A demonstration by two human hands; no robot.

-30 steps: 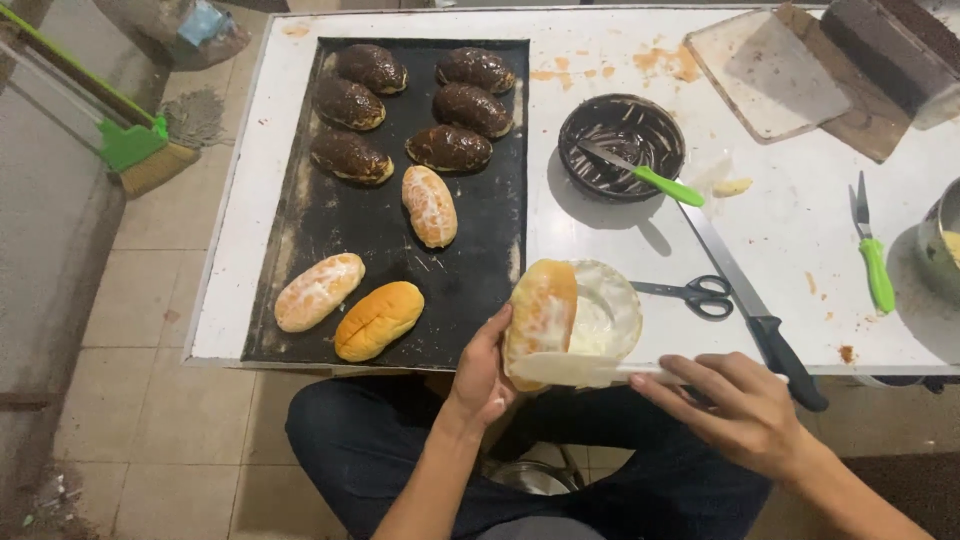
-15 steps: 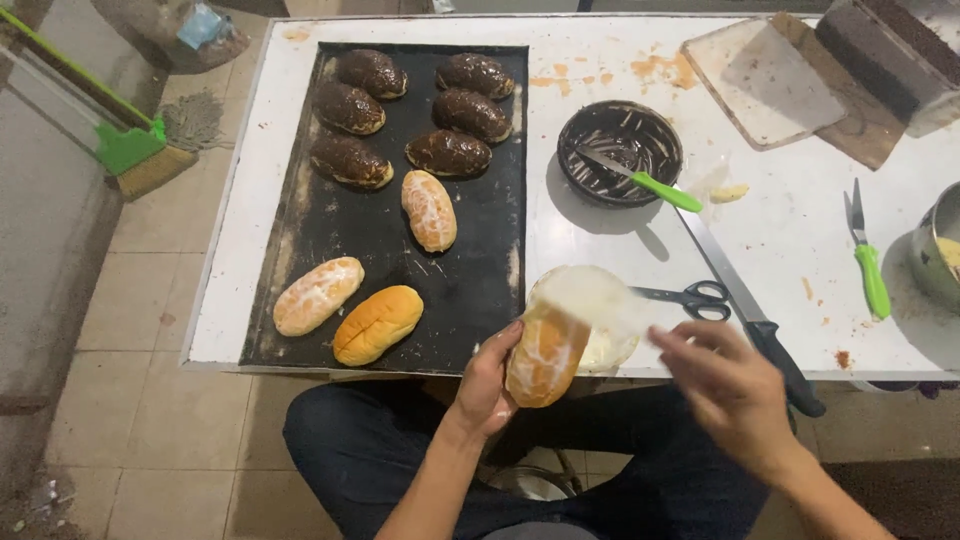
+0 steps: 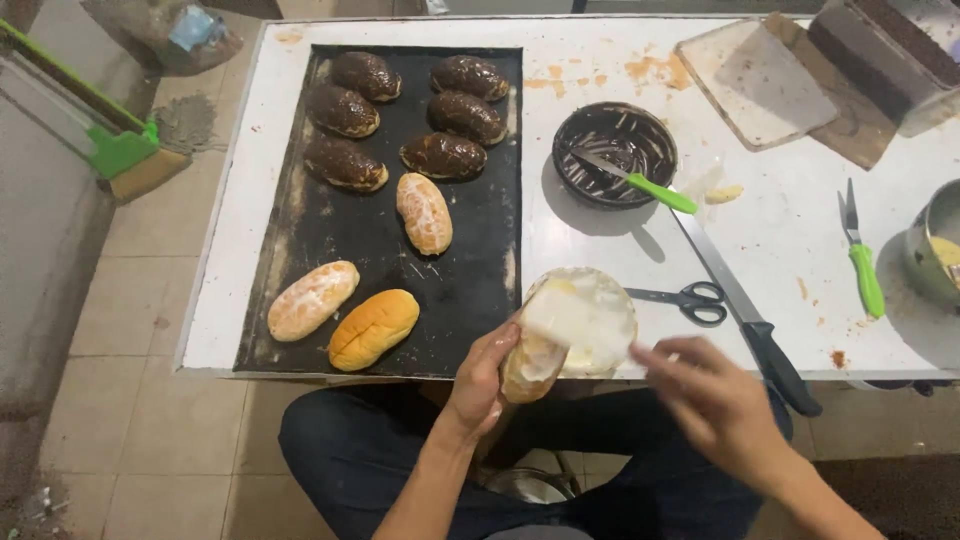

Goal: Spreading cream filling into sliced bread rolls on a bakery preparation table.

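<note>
My left hand (image 3: 478,378) grips an oblong bun (image 3: 532,368) over the table's front edge, its top smeared with white cream. My right hand (image 3: 715,402) is blurred with motion and holds a cream-covered spreading knife (image 3: 560,312), whose blade lies across the bun. Just behind the bun stands a small bowl of white cream (image 3: 605,325). On the black tray (image 3: 480,290) lie several chocolate-coated buns (image 3: 443,155) at the back, two white-creamed buns (image 3: 424,212) (image 3: 312,300) and one plain golden bun (image 3: 373,328).
Right of the tray stand a dark bowl (image 3: 615,150) with a green-handled knife, scissors (image 3: 692,300), a long black-handled knife (image 3: 750,322), a small green-handled knife (image 3: 860,262) and a metal pot (image 3: 935,255). A green broom (image 3: 120,152) lies on the tiled floor to the left.
The bun has been turned from upright to lying tilted in my left hand. My right hand moved right and up, drawing the knife across the bun.
</note>
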